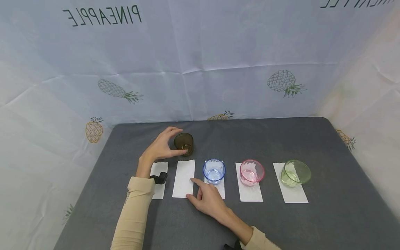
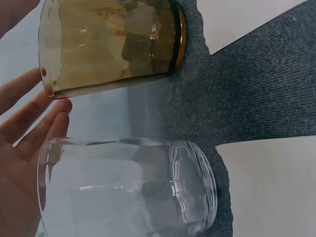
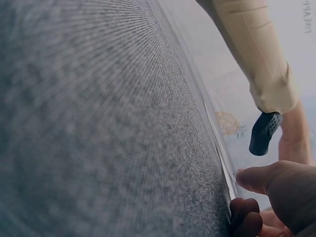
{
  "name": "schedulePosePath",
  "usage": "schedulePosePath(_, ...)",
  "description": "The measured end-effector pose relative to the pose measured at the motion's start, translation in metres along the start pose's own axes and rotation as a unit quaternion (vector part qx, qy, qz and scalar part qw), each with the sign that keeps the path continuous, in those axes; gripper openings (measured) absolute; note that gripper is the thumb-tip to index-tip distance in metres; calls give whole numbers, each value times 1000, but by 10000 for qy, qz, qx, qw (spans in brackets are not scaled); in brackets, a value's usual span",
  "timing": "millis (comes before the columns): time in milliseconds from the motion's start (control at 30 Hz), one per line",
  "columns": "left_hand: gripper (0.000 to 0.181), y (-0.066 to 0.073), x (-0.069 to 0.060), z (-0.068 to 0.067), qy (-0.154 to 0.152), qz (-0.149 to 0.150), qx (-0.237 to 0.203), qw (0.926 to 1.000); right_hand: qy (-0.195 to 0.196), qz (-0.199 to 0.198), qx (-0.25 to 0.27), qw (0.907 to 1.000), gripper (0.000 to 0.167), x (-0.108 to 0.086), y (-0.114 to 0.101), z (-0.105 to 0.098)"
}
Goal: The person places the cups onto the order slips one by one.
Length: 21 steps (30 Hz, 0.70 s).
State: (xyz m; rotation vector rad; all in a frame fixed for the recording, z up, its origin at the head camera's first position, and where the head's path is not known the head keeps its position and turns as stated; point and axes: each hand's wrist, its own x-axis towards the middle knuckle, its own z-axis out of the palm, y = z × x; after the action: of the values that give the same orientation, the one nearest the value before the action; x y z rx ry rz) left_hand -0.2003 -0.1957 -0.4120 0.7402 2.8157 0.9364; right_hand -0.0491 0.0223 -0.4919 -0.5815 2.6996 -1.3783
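My left hand (image 1: 162,144) reaches over the far left of the table, thumb and fingers spread about a brown-tinted glass (image 1: 184,143) that stands behind the second paper slip (image 1: 183,178). The thumb lies at the near side of its rim. A clear glass (image 2: 128,182) stands beside the brown one in the left wrist view; my left hand hides it in the head view. My right hand (image 1: 210,201) rests lower, forefinger and thumb extended at the right edge of the second slip. That hand partly covers the slip under a blue-rimmed glass (image 1: 214,172).
A pink-rimmed glass (image 1: 251,172) and a green glass (image 1: 295,173) stand on white slips farther right. Another slip (image 1: 159,189) lies under my left wrist. A dark grey cloth covers the table (image 1: 218,139), and a pineapple-printed sheet (image 1: 200,48) hangs behind it.
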Motion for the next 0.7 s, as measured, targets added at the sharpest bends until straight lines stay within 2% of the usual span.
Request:
schedulePosePath(267,83,2,2,4,-133,-98,189,9997,9,53,-51,10000,50,1,2,1)
schedulePosePath(700,81,3,8,3,-254,-326,496,9979,113,57,-173,9998,49,2,0,3)
